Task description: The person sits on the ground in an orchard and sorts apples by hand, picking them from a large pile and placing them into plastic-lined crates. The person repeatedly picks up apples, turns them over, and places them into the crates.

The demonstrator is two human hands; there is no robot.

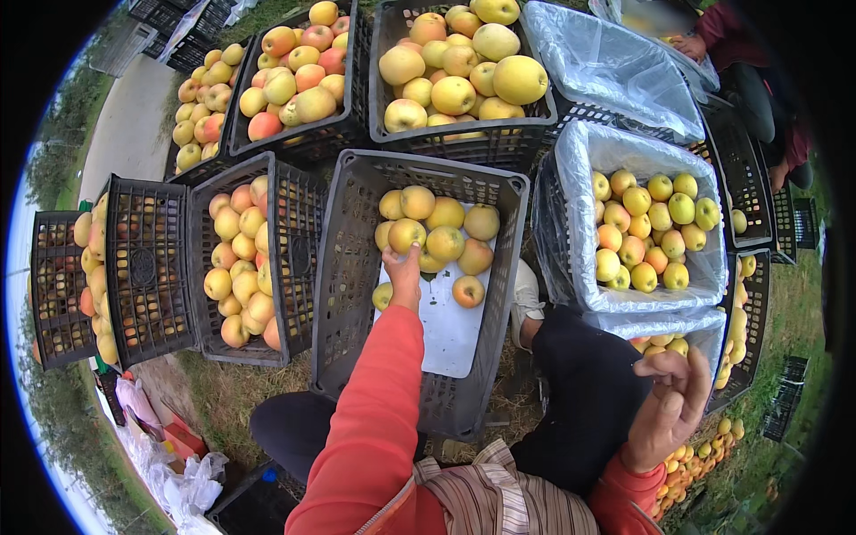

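My left hand reaches into a black plastic crate before me, its thumb and fingers around a yellow-red apple. More apples lie against that one, among them a greenish-yellow apple and a russet-yellow apple. A white sheet covers part of the crate's floor, with bits of leaf on it. Held up at the right, my right hand has loosely bent fingers with nothing between them. Near it stands a crate lined with clear plastic, with apples inside.
Another plastic-lined crate at the right holds yellow apples. Behind the near crate are full apple crates and an upper-right lined crate. Apple crates stand at the left. A person's hand shows at the upper right.
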